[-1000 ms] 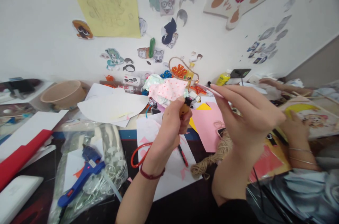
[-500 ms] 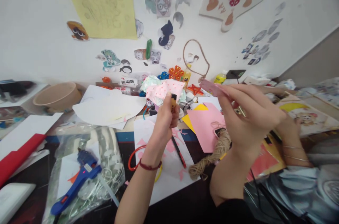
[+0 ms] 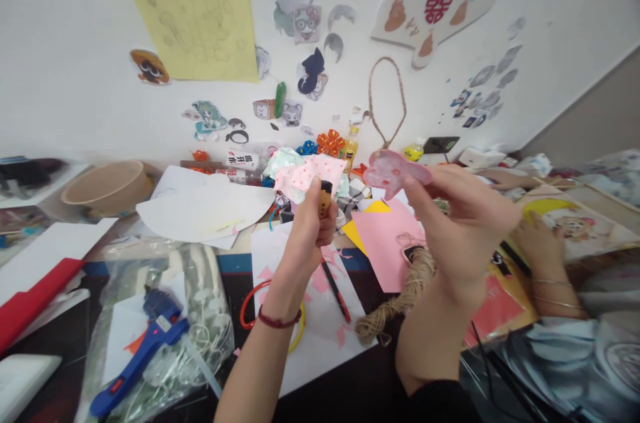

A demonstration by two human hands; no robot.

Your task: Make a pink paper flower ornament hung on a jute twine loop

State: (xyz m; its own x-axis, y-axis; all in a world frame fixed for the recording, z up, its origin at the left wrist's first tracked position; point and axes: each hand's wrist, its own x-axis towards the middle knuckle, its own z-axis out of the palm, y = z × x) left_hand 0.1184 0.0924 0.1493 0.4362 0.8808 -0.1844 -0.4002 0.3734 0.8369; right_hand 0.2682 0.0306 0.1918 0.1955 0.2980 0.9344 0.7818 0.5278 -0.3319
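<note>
My left hand point(image 3: 318, 220) is wrapped round a small dark-topped, amber lighter point(image 3: 325, 199), thumb near its top. To the right, my right hand point(image 3: 457, 210) pinches a flat pink shaped piece point(image 3: 387, 173) by its right edge. A loop of braided twine point(image 3: 403, 100) rises from the top of that piece, in front of the wall. Below the hands are pink paper point(image 3: 383, 243), a ball of twine point(image 3: 413, 290) and a white sheet point(image 3: 320, 350) bearing pink scraps and a red-and-black pen point(image 3: 336, 291).
A blue glue gun point(image 3: 155, 343) lies on a plastic bag at the left, near a red strip point(image 3: 40, 303). Behind stands a round bowl point(image 3: 107, 190). At the right, another person's hand point(image 3: 543, 246) rests by a framed picture point(image 3: 585, 223).
The pink piece has turned its flat face toward the camera and moved slightly left and down. Its twine loop now hangs more upright and narrower. The left hand has barely moved.
</note>
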